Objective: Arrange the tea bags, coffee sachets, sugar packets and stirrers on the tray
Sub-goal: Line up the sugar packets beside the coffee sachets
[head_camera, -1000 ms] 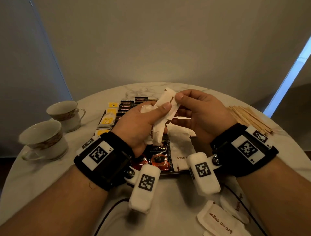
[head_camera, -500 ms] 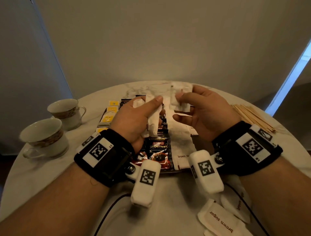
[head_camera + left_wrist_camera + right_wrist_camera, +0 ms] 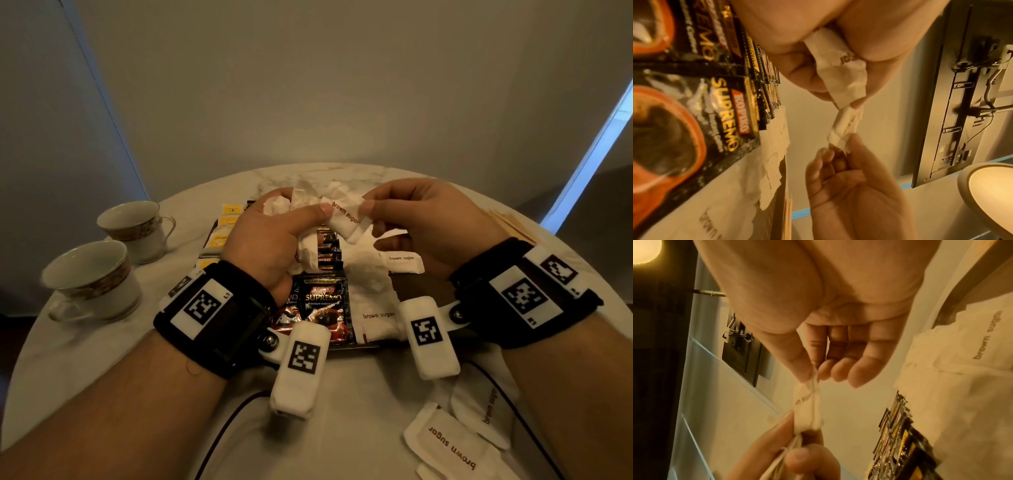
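I pinch one light, limp brown-sugar packet (image 3: 344, 216) by its crimped end in my right hand (image 3: 431, 226); my left hand (image 3: 270, 240) clutches a crumpled bunch (image 3: 301, 246).

Sugar packets (image 3: 346, 217): matt white paper, crinkled, brown print. Coffee sachets (image 3: 323, 301): glossy black foil/plastic w/ shiny highlights, serrated edges. Tea bags (image 3: 219, 240) at tray's left edge: matt yellow-and-white paper. Stirrers (image 3: 510, 222) nr tabletop's right edge: bare pale wood. Cups (image 3: 92, 281): glazed ceramic, glossy. Tabletop (image 3: 102, 346): smooth marble-look, veined. Wrist bands (image 3: 219, 315): black cloth.
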`<state>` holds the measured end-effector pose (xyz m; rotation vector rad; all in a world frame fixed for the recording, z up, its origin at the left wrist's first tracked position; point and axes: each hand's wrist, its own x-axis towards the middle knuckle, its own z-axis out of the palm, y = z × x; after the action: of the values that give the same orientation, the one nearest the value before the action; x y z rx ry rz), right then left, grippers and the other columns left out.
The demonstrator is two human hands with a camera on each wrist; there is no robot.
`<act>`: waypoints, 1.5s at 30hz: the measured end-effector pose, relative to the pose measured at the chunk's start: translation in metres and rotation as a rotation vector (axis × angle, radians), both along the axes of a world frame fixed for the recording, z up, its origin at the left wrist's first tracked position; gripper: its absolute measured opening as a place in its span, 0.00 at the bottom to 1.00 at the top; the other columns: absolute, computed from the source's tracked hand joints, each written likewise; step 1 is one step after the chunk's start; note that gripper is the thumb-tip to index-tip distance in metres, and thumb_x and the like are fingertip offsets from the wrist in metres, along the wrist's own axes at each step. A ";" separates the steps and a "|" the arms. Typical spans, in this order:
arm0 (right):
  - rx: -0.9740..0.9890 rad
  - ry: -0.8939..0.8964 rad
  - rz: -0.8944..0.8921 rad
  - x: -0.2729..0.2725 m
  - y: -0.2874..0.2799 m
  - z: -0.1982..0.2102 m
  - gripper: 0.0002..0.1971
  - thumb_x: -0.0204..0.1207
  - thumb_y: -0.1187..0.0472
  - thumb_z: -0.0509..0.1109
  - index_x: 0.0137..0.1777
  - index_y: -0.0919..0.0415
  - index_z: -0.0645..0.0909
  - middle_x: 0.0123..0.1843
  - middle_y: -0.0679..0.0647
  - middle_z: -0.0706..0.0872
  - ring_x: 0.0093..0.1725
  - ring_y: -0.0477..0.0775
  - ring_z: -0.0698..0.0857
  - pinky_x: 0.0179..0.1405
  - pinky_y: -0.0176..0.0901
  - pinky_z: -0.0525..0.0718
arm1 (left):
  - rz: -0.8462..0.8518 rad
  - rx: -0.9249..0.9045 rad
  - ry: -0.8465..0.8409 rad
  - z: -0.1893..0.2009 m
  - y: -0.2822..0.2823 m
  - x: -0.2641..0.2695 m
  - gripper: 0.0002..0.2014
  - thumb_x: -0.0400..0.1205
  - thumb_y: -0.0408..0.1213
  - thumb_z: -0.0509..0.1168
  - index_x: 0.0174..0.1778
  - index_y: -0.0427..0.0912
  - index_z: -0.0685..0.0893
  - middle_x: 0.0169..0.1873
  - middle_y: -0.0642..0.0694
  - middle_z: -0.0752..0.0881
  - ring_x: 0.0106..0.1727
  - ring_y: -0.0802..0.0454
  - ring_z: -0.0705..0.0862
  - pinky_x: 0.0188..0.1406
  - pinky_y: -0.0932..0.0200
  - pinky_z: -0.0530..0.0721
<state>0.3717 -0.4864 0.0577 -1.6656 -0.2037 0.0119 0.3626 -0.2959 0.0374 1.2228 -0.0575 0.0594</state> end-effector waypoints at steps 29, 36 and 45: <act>-0.817 0.333 -0.246 0.026 -0.039 -0.003 0.13 0.81 0.64 0.71 0.63 0.62 0.88 0.56 0.62 0.88 0.46 0.60 0.83 0.44 0.49 0.82 | 0.032 0.152 0.017 0.000 0.003 0.003 0.06 0.82 0.37 0.75 0.43 0.43 0.85 0.34 0.47 0.89 0.26 0.52 0.82 0.30 0.56 0.79; -0.708 0.279 -0.257 0.019 -0.036 -0.003 0.08 0.80 0.65 0.75 0.48 0.51 0.93 0.52 0.52 0.91 0.48 0.54 0.84 0.42 0.45 0.83 | 0.040 0.133 0.016 0.002 0.002 0.002 0.06 0.81 0.37 0.76 0.44 0.42 0.85 0.35 0.47 0.90 0.28 0.51 0.82 0.37 0.51 0.79; -0.564 0.364 -0.364 0.016 -0.036 -0.002 0.06 0.78 0.62 0.78 0.54 0.58 0.90 0.54 0.56 0.89 0.55 0.57 0.87 0.55 0.55 0.91 | 0.038 0.104 0.029 0.005 0.005 0.001 0.06 0.81 0.37 0.76 0.46 0.42 0.85 0.36 0.47 0.90 0.27 0.53 0.84 0.36 0.51 0.82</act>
<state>0.3881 -0.5229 0.0557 -2.2021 0.4168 0.1054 0.3634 -0.2912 0.0429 1.3283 -0.0125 0.0726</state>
